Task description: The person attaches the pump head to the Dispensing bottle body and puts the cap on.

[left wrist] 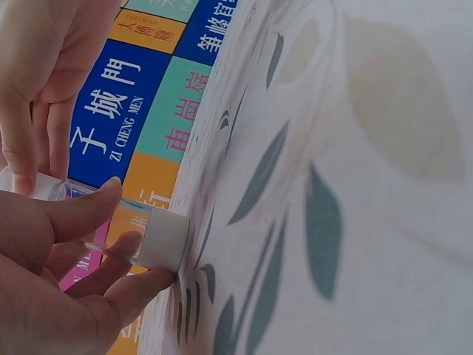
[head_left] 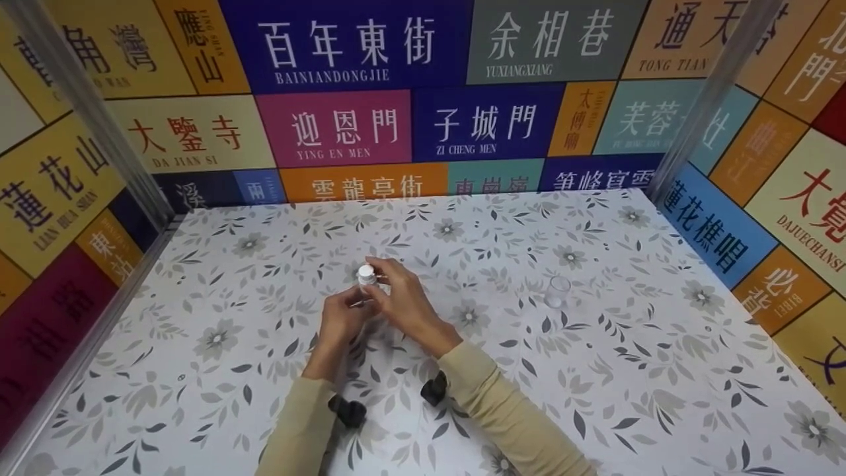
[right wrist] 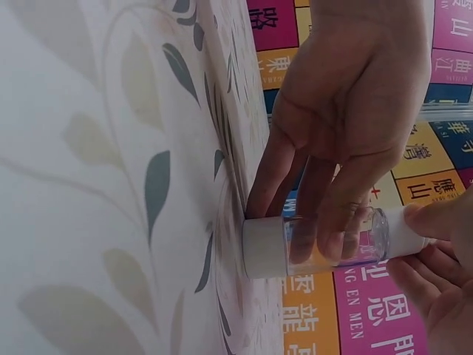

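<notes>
A small clear bottle [right wrist: 347,240] with a white base [left wrist: 165,238] and a white top [head_left: 366,272] stands upright near the middle of the table, its base at or just above the cloth. My left hand [head_left: 342,317] grips the transparent body low down, thumb on one side and fingers on the other, as the left wrist view shows. My right hand [head_left: 406,301] pinches the white top between thumb and fingers. Whatever sits inside the bottle is not discernible.
A small clear cup-like piece [head_left: 558,292] stands on the table to the right of my hands. The floral-patterned table [head_left: 218,396] is bounded by colourful panels [head_left: 344,125] with Chinese lettering at the back and sides. Black wrist devices [head_left: 349,412] sit by both sleeves.
</notes>
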`<state>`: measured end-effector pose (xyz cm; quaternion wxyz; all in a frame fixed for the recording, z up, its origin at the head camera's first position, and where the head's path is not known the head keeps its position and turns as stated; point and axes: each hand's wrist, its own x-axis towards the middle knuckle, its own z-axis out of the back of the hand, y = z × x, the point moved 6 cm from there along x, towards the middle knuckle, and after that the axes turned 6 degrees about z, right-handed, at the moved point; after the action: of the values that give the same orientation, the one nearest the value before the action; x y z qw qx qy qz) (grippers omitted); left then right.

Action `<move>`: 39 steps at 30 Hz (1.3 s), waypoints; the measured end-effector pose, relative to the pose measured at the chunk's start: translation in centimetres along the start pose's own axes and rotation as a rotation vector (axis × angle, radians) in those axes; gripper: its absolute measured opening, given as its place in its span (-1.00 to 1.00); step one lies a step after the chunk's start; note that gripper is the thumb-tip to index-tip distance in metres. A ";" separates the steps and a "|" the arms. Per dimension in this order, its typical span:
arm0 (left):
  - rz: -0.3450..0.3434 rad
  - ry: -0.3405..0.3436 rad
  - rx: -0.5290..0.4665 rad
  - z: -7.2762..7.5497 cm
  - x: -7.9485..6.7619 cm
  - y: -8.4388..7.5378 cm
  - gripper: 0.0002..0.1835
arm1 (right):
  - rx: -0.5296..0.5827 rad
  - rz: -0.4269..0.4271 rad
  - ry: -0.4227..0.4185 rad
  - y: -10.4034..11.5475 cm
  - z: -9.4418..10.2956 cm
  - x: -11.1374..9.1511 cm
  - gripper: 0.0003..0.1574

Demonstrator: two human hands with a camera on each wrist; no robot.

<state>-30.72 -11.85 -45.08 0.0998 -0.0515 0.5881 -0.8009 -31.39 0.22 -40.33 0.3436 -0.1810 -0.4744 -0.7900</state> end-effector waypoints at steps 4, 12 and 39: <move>-0.011 0.004 -0.005 0.0 0.0 0.0 -0.65 | -0.025 -0.017 0.006 0.0 0.1 0.0 -0.43; 0.037 0.011 0.009 -0.1 0.1 0.1 -0.59 | -0.016 -0.009 0.009 0.1 0.0 0.0 -0.45; 0.026 -0.009 -0.036 0.0 0.1 0.2 -0.67 | 0.017 -0.009 -0.035 0.2 0.1 0.0 -0.56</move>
<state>-30.84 -11.91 -45.34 0.1119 -0.0490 0.6027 -0.7886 -31.30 0.25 -40.14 0.3333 -0.1899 -0.4877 -0.7843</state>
